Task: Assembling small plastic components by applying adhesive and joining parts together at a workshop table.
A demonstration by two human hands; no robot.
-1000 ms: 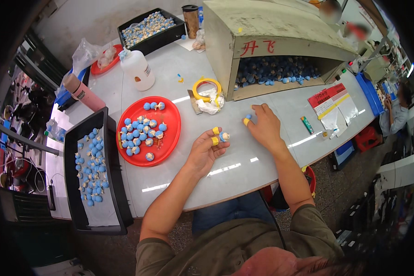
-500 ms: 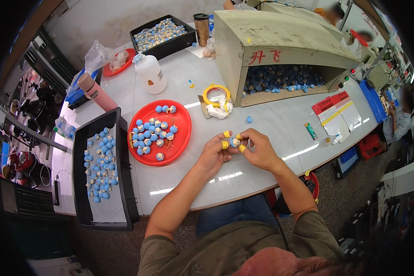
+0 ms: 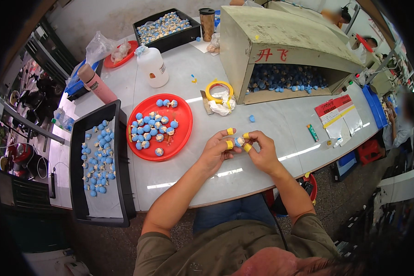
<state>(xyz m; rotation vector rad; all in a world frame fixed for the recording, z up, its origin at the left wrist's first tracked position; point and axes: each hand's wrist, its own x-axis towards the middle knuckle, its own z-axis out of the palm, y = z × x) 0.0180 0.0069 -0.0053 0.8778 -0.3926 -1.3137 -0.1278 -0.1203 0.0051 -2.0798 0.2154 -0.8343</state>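
Note:
A small ball-shaped figure piece [image 3: 238,142], blue with a cream part, is held between my hands above the table. My left hand [image 3: 215,150] pinches it from the left, with yellow tape on the thumb and a fingertip. From the other side, my right hand [image 3: 264,153] holds its taped thumb and forefinger against the piece. Left of the hands lies a red round plate [image 3: 181,138] bearing several similar blue-and-cream pieces. A single blue piece [image 3: 252,118] rests on the table beyond my fingers.
A black tray [image 3: 124,184] of blue pieces stands at the left; another black tray [image 3: 172,41] is at the back. A beige box housing [image 3: 290,34] holds many blue balls. Nearby are a white bottle [image 3: 152,69], pink flask [image 3: 96,85], yellow tape roll [image 3: 209,92] and green tube [image 3: 313,133].
The piece shows more plainly between my fingertips, having turned a little. My right fingers have shifted slightly. The whole view has moved a little.

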